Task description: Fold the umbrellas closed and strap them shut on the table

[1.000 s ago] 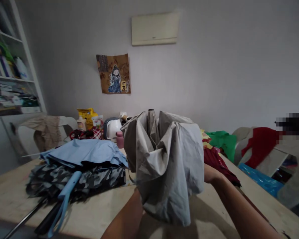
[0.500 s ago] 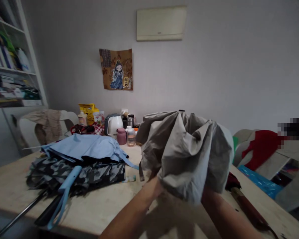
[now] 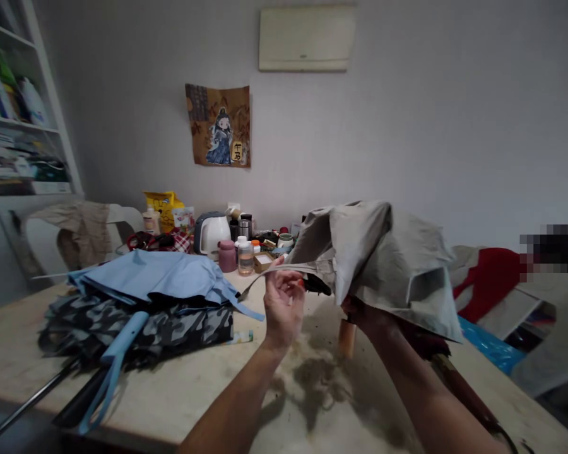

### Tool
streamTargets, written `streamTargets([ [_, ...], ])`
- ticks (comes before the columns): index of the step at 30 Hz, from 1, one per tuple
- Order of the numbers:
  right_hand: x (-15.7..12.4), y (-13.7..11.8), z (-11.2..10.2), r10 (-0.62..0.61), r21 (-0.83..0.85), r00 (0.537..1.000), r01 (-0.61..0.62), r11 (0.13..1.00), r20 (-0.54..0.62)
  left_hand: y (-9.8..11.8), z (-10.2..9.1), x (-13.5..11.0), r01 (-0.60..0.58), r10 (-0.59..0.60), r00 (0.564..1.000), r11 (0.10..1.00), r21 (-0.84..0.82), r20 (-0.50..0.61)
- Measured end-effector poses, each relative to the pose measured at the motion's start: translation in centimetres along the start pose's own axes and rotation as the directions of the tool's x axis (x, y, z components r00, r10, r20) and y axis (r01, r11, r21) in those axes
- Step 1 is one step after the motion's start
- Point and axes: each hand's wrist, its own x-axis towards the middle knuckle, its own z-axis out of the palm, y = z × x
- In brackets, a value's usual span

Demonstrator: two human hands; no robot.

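Observation:
A grey umbrella (image 3: pixel 364 252), its canopy loose and partly folded, is held above the table. My right hand (image 3: pixel 366 317) is closed around it beneath the cloth, its fingers mostly hidden. Below that hand hangs a light brown handle (image 3: pixel 346 339). My left hand (image 3: pixel 284 309) is left of the canopy, fingers curled at the umbrella's grey strap (image 3: pixel 293 267), which stretches leftward across them with its end hanging free. On the left lies a light blue umbrella (image 3: pixel 156 277) atop a grey camouflage umbrella (image 3: pixel 180 328), both folded loosely.
At right, a dark red umbrella with a brown handle (image 3: pixel 466 388) lies along the table (image 3: pixel 208 403). Toward the wall stand a kettle (image 3: pixel 212 234), a pink jar (image 3: pixel 227 256) and a clear bottle (image 3: pixel 245 260). A person, partly seen, is at the far right.
My left hand has come out from under the canopy to the left and now has the strap. The grey umbrella has turned and shifted right, and its handle now shows.

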Motion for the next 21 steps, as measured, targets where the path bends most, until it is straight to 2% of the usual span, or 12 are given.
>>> streamTargets([
  [2,-0.6,0.5,0.4,0.139,0.114,0.987,-0.147,0.983,0.076,-0.2,0.3,0.0,0.105,-0.098,0.985,0.994,-0.043,0.144],
  [4,-1.0,1.1,0.9,0.233,0.205,0.96,-0.262,0.943,0.154,-0.4,0.2,-0.1,0.142,-0.147,0.964,0.989,0.041,0.221],
  [7,-1.3,1.9,1.4,0.294,0.323,0.92,-0.37,0.871,0.259,-0.5,-0.2,-0.1,0.017,-0.088,0.974,0.948,0.317,0.209],
  [9,-1.3,2.2,1.6,0.299,0.396,0.902,-0.41,0.822,0.312,-0.7,-0.4,0.1,-0.008,-0.068,0.984,0.909,0.416,0.167],
  [10,-1.4,2.3,1.7,0.295,0.432,0.896,-0.422,0.797,0.331,-0.7,-0.3,0.1,0.027,-0.097,0.982,0.918,0.396,0.16],
  [12,-1.5,2.3,1.8,0.283,0.495,0.888,-0.441,0.749,0.363,-0.8,0.0,0.2,0.156,-0.205,0.959,0.958,0.241,0.196],
  [14,-1.6,2.2,1.8,0.272,0.541,0.877,-0.462,0.703,0.395,-0.8,0.3,0.2,0.302,-0.304,0.901,0.952,0.055,0.309],
  [16,-1.6,2.1,1.8,0.263,0.573,0.866,-0.482,0.663,0.424,-0.7,0.4,0.3,0.392,-0.361,0.864,0.92,-0.018,0.352],
  [18,-1.6,1.9,1.6,0.255,0.598,0.86,-0.495,0.631,0.443,-0.6,0.2,0.5,0.389,-0.377,0.89,0.921,0.004,0.258],
  [21,-1.6,1.7,1.2,0.246,0.63,0.856,-0.505,0.591,0.455,-0.4,-0.4,0.7,0.208,-0.218,0.975,0.962,0.179,0.038],
])
